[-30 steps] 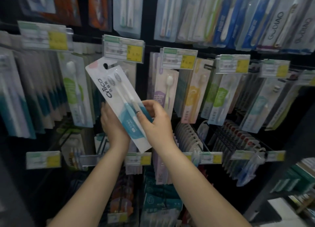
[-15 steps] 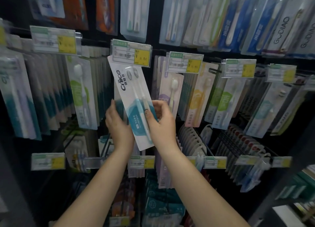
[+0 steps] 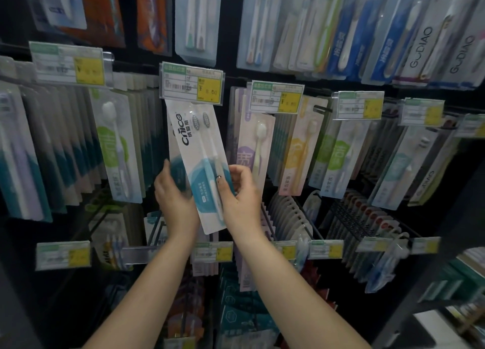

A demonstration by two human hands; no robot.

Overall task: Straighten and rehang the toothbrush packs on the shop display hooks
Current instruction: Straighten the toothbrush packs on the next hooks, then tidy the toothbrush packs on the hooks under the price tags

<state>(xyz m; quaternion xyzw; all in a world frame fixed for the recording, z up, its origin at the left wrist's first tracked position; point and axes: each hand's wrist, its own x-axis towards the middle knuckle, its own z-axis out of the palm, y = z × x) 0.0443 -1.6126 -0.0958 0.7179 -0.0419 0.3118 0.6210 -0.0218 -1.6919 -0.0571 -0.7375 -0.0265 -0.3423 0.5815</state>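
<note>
A white and teal "Cnice" toothbrush pack (image 3: 197, 149) with two brushes stands nearly upright in the middle of the display. Its top edge is tucked behind a price tag (image 3: 192, 83) at the end of a hook, so the hang hole is hidden. My right hand (image 3: 240, 196) pinches the pack's lower right edge, thumb on the front. My left hand (image 3: 174, 194) holds the lower left edge from behind, fingers reaching up beside it. More packs of the same kind (image 3: 175, 170) hang behind it.
Rows of toothbrush packs hang on hooks to the left (image 3: 115, 149) and right (image 3: 256, 149), each hook ending in a price tag (image 3: 277, 96). Larger packs (image 3: 420, 33) hang above. A lower row of hooks holds small packs (image 3: 291, 215) and tags.
The pack has swung from a leftward tilt to nearly upright and risen, its top now behind the price tag. Both hands moved up with it.
</note>
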